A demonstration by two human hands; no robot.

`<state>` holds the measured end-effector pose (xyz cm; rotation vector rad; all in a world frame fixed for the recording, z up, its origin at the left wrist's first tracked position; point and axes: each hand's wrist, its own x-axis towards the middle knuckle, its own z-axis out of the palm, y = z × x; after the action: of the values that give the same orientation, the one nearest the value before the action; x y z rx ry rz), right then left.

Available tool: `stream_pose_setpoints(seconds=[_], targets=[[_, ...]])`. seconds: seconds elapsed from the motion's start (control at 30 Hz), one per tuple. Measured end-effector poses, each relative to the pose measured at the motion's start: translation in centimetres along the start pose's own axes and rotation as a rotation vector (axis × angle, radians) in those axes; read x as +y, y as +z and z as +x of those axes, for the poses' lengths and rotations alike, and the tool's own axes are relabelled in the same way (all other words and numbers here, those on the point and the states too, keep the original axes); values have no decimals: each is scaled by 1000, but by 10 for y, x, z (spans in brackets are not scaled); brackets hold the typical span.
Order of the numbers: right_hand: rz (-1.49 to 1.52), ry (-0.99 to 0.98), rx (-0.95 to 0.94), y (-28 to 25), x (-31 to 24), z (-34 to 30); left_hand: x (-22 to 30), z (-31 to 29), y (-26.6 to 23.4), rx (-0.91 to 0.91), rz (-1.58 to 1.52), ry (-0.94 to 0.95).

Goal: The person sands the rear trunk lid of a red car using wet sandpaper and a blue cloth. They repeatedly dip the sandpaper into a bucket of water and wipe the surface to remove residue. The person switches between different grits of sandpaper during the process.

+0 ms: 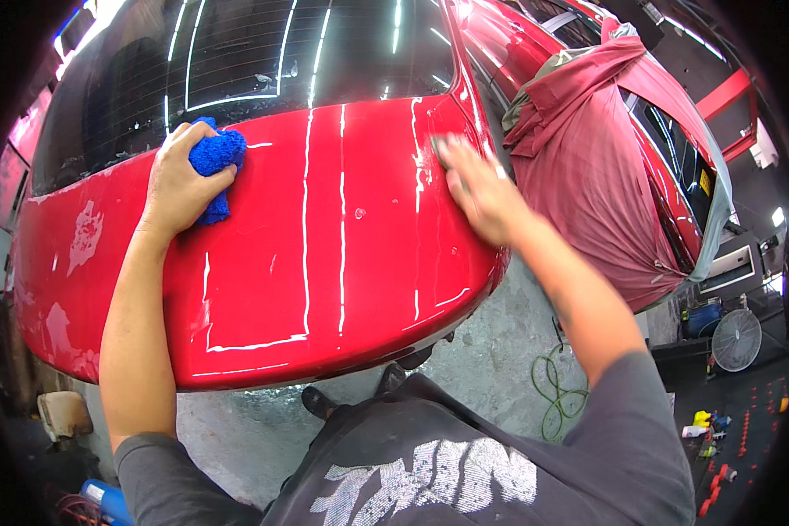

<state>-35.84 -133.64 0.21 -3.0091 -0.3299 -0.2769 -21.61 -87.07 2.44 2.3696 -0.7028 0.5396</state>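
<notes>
My left hand (184,180) is closed around a crumpled blue microfiber towel (217,153) and rests on the red car's rear lid (263,228), just below the back window. My right hand (482,188) lies on the lid's right side, its fingers blurred by motion. A small dark, flat piece (438,151) shows at the fingertips of that hand; its kind cannot be made out. The lid's paint is glossy in the middle and reflects ceiling lights. Pale, whitish patches (86,237) mark the left part of the bodywork.
The car's dark rear window (237,61) lies ahead. Another red car (500,39) stands to the right, partly draped in a faded red cover (579,167). A green hose (557,399) coils on the wet-looking grey floor (482,351). A fan (735,340) stands at the far right.
</notes>
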Motion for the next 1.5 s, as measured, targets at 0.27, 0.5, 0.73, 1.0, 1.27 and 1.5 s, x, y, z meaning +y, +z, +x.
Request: stream_pose_setpoints(seconds=[0.27, 0.5, 0.73, 1.0, 1.27, 1.5], targets=[[36, -67, 35, 2, -24, -23, -5, -12, -5, 2, -62, 5], [-49, -52, 41, 2, -6, -33, 4, -2, -4, -16, 11, -50], [116, -95, 84, 18, 33, 42, -7, -7, -8, -17, -36, -32], [-15, -44, 14, 5, 15, -11, 3, -2, 0, -19, -14, -50], [8, -115, -14, 9, 15, 13, -4, -10, -10, -20, -22, -41], [-75, -70, 15, -5, 58, 86, 8, 0, 6, -12, -79, -21]])
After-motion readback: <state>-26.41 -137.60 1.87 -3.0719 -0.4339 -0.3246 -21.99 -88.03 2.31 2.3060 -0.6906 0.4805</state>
